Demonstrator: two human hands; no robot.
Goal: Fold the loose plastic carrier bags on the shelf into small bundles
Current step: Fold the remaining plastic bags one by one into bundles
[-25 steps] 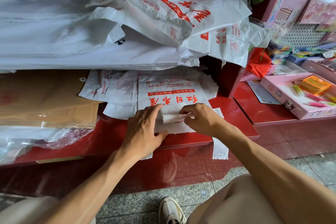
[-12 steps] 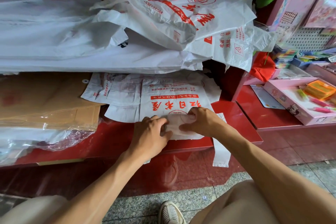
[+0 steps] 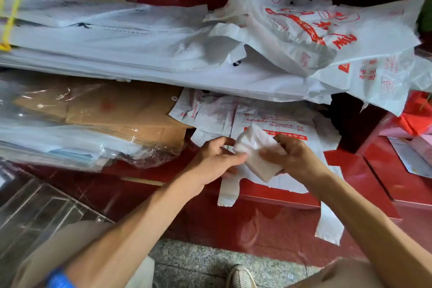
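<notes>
Folded white plastic bag bundle (image 3: pixel 258 155) is up off the red shelf (image 3: pixel 346 166), held between both hands just above its front edge. Left hand (image 3: pixel 216 159) pinches the bundle's near-left corner with thumb and fingertips; right hand (image 3: pixel 288 155) grips the right side, fingers curled round it and thumb on top. It looks compact and squarish, with one end puffing loose at the top, so this one seems nearly finished, perhaps lacking a last tuck. Plenty is left. Directly beneath the hands lies a flat white carrier bag with red lettering (image 3: pixel 275 124), handles drooping over the shelf's front edge, with more flat bags fanned out under it toward the back. On the level above, toward the right end, a heap of crumpled white bags with red print (image 3: pixel 315 30) is untouched, resting on a long stack of white sheets (image 3: pixel 117 49). At the shelf's left end sit brown cardboard sheets in clear wrap (image 3: pixel 112 114). No other finished bundle is visible, so the job reads as early going.
</notes>
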